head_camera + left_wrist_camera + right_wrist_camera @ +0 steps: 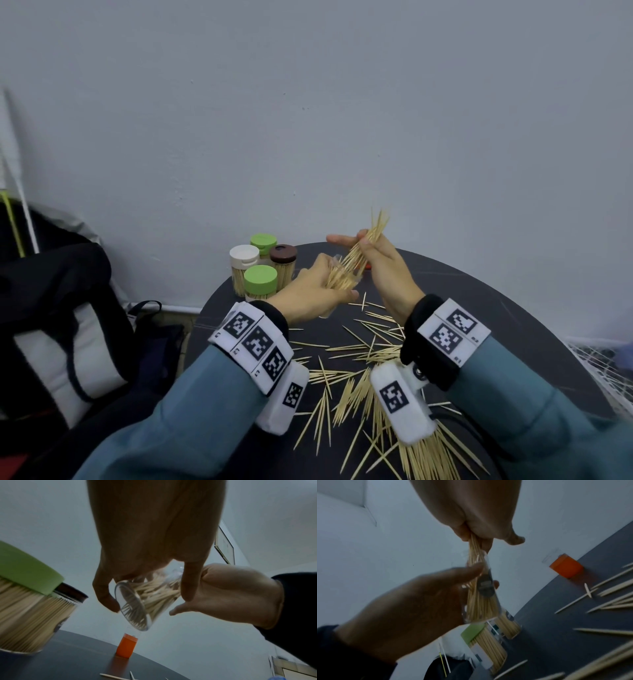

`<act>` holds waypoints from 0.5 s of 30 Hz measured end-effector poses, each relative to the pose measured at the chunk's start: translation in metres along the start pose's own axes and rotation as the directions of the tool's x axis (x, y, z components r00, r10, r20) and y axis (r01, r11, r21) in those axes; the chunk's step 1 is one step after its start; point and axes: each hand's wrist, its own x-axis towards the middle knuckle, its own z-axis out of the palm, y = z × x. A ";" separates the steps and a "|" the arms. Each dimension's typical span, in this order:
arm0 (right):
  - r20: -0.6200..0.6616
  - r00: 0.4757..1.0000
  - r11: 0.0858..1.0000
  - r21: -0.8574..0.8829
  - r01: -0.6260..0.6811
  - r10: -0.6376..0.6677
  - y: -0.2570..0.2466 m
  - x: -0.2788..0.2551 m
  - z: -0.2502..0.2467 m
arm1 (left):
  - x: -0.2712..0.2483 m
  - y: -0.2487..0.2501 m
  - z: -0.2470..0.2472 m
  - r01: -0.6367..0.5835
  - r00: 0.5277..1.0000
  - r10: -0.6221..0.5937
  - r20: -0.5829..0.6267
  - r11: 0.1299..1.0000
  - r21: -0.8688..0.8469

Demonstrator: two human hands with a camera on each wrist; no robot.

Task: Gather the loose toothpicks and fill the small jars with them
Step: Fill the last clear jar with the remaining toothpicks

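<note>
My left hand (pixel 317 291) grips a small clear jar (pixel 137 607) tilted above the dark round table (pixel 479 291); the jar (pixel 481 601) holds toothpicks. My right hand (pixel 380 257) pinches a bundle of toothpicks (pixel 363 246) whose lower ends sit in the jar's mouth and whose upper ends fan out above the fingers. In the right wrist view the bundle (pixel 474 550) runs from my fingers down into the jar. Many loose toothpicks (pixel 359 394) lie scattered on the near table.
Several capped, filled jars stand at the table's back left: green lids (pixel 260 279) (pixel 263 241), a white lid (pixel 244 255), a brown lid (pixel 283 253). An orange cap (pixel 126 647) lies behind my hands. A dark bag (pixel 61 325) sits on the left.
</note>
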 end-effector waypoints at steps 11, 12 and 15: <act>0.004 0.998 0.994 0.093 -0.057 0.056 0.000 -0.006 0.010 | 0.006 -0.003 0.003 -0.003 1.000 0.002 -0.009 0.998 -0.063; -0.005 0.999 0.995 0.088 -0.047 0.048 0.000 -0.006 0.009 | 0.006 -0.002 0.003 -0.013 1.000 0.013 -0.007 0.998 -0.060; -0.033 0.999 0.999 0.040 -0.033 0.035 0.002 -0.008 0.008 | 0.005 0.001 0.005 -0.045 0.999 0.045 0.018 0.999 -0.031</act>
